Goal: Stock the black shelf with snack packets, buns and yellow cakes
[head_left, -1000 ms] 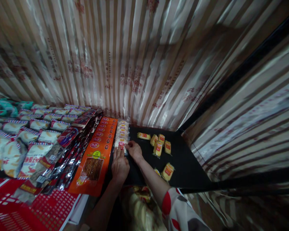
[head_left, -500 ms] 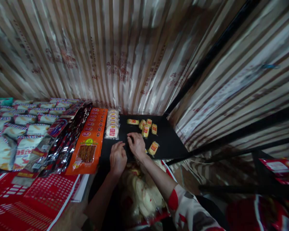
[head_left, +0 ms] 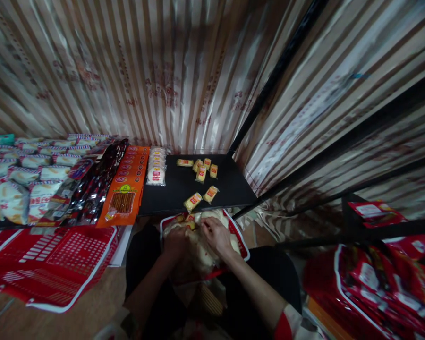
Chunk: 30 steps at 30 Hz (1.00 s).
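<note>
Both my hands are down in a red basket point(head_left: 246, 245) with a white rim, between my knees. It holds pale, plastic-wrapped food packs point(head_left: 203, 252). My left hand point(head_left: 176, 242) is at the basket's left side, beside small yellow packets point(head_left: 190, 220); its fingers are in shadow and cannot be made out. My right hand point(head_left: 217, 234) is over the pale packs with its fingers curled in; what they hold, if anything, is hidden. On the black shelf point(head_left: 166, 200) just beyond, two yellow wrapped snack cakes point(head_left: 192, 202) lie near the front edge, and several more point(head_left: 200, 174) are farther back.
Left along the shelf are a row of white packs point(head_left: 156, 175), an orange stick-snack bag point(head_left: 122, 203), dark shiny packets point(head_left: 99, 189) and many white bags point(head_left: 44, 198). Another red basket point(head_left: 78, 264) stands lower left. Red packages point(head_left: 382, 288) fill the lower right. Black frame bars point(head_left: 269, 99) cross the right.
My hands have moved from above the shelf down into the basket. The view has tilted lower. Two yellow packets now show plainly at the shelf's front edge, where my right arm covered one.
</note>
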### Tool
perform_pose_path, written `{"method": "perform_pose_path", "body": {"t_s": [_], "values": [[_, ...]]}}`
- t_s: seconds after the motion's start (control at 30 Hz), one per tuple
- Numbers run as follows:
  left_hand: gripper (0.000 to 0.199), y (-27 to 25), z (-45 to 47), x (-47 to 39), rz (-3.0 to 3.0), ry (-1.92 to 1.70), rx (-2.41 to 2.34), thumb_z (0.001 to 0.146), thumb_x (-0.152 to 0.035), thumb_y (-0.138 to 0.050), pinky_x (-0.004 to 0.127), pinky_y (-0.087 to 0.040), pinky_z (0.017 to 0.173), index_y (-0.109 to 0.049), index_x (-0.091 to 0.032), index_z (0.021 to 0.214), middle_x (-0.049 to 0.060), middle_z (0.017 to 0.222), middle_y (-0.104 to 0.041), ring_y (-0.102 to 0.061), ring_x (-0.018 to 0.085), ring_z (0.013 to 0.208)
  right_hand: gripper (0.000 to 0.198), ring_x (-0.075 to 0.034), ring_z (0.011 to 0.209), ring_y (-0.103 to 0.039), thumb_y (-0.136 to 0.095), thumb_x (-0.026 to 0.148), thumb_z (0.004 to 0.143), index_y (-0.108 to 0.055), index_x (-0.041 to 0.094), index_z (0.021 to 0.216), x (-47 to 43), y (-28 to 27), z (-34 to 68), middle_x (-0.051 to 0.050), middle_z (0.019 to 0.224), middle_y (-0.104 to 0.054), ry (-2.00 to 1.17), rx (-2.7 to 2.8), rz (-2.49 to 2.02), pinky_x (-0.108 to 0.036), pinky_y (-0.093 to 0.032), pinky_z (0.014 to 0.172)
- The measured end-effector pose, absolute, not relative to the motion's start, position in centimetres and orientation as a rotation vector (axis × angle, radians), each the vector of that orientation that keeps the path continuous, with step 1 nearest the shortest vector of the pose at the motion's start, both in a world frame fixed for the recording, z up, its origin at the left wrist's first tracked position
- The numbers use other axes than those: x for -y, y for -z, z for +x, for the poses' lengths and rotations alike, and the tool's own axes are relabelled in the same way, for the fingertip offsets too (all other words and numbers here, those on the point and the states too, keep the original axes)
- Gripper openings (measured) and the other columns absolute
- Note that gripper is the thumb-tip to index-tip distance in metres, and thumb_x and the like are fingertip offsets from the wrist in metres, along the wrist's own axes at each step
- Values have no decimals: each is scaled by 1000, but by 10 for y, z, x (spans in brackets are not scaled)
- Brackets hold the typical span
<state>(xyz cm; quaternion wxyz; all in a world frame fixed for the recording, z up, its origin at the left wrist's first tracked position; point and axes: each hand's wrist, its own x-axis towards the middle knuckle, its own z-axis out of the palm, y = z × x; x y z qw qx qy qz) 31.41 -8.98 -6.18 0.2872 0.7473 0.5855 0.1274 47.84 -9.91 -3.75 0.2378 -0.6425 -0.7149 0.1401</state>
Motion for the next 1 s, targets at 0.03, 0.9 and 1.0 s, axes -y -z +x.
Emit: {"method": "perform_pose_path", "body": {"t_s": [0.03, 0.9, 1.0], "values": [[25, 64, 316, 96, 1996, -283, -1574, 79, -14, -46, 31, -44, 83, -63, -14, 97, 11, 100, -64, -57, 22, 95, 25, -20, 93, -58, -42, 23, 88, -66, 20, 94, 108, 44, 479, -8, 94, -66, -404, 2000, -1808, -31, -45, 85], [24, 66, 326, 140, 2278, -355, -1816, 85, -14, -39, 35, -42, 86, -63, -15, 86, 11, 95, -60, -52, 23, 95, 40, -29, 135, -24, -44, 30, 88, -55, 19, 125, 134, 79, 493, -10, 141, -42, -198, 1904, -2077, -47, -27, 105], [26, 62, 335, 141, 2282, -457, -1755, 85, -14, -38, 37, -41, 93, -64, -13, 90, 13, 106, -60, -52, 24, 103, 41, -27, 134, -25, -44, 32, 88, -54, 17, 125, 112, 71, 505, -11, 138, -45, -278, 1969, -2084, -43, -26, 106]]}}
